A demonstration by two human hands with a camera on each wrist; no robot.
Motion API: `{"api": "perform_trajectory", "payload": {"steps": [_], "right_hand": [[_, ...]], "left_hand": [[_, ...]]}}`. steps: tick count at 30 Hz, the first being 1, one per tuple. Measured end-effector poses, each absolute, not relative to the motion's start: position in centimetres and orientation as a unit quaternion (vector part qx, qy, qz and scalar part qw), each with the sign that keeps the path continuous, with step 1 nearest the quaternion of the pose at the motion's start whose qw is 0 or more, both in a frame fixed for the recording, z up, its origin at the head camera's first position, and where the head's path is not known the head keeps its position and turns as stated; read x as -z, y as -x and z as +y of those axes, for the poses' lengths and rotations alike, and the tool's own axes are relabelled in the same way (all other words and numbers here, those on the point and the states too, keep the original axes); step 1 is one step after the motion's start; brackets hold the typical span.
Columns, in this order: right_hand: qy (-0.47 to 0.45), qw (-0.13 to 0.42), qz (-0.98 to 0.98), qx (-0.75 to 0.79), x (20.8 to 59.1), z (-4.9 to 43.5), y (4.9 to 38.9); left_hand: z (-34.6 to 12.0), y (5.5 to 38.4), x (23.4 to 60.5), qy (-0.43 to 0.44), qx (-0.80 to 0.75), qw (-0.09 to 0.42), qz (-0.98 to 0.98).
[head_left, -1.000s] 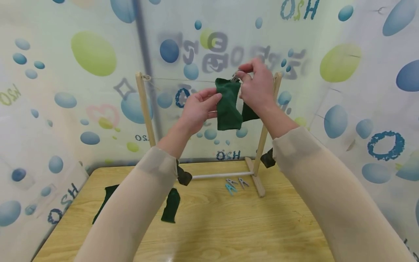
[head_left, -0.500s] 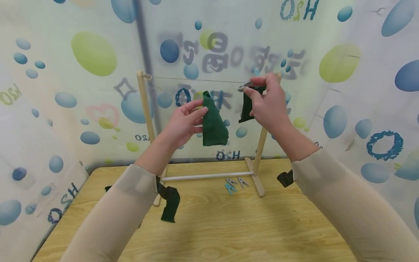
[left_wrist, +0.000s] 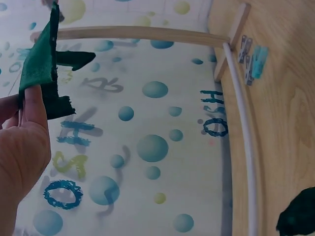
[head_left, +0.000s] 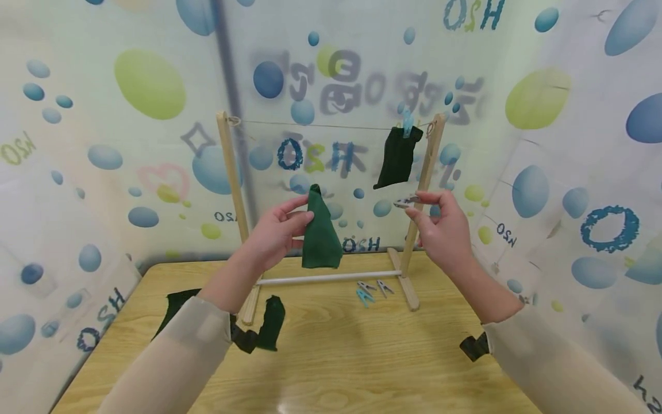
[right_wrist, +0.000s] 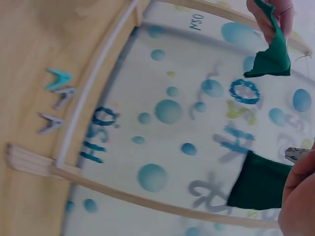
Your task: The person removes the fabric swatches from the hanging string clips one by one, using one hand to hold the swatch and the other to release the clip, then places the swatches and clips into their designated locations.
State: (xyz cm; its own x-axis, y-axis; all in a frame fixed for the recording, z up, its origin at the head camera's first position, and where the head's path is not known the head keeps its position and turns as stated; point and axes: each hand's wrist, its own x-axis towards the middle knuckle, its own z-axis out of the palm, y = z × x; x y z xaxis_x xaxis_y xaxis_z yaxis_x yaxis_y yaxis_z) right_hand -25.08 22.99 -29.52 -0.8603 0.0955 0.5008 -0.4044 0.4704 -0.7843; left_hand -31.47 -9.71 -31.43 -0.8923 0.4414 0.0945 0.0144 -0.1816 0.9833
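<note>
My left hand (head_left: 271, 236) pinches a small green cloth (head_left: 322, 238) between thumb and fingers, below the string (head_left: 310, 125) of a wooden rack. The cloth hangs folded from the grip. In the left wrist view the left hand (left_wrist: 24, 152) is at the left edge, its fingers on the green cloth (left_wrist: 42, 64). To the right, my right hand (head_left: 446, 236) pinches a grey clothespin (head_left: 405, 202) by its end, apart from string and cloth. A dark green cloth (head_left: 397, 158) hangs near the string's right end under a blue clothespin (head_left: 407, 122).
On the wooden table (head_left: 372, 356), a blue clothespin (head_left: 364, 297) and two grey clothespins (head_left: 384, 288) lie by the rack's right foot (head_left: 404, 282). A white bar (head_left: 331, 278) joins the feet. Dark green cloths (head_left: 271, 325) lie at the left, one partly behind the left sleeve.
Both hands have come down from the string and moved apart. The green cloth travels down and left with the left hand; the grey clothespin leaves it with the right hand. The hanging cloth is uncovered.
</note>
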Motion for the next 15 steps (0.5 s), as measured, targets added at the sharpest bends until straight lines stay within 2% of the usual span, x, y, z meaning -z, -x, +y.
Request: {"api": "perform_trajectory", "payload": {"steps": [8,15], "right_hand": [[-0.02,0.172,-0.829,-0.532,36.9,25.1,24.3],[0.026,0.081,-0.832,-0.549,42.9,26.2,23.8]], "left_hand": [[-11.6,30.9,36.1,-0.142,-0.752,0.157,0.624],[-12.1,30.7,40.2,-0.103,-0.733,0.176,0.649]]}}
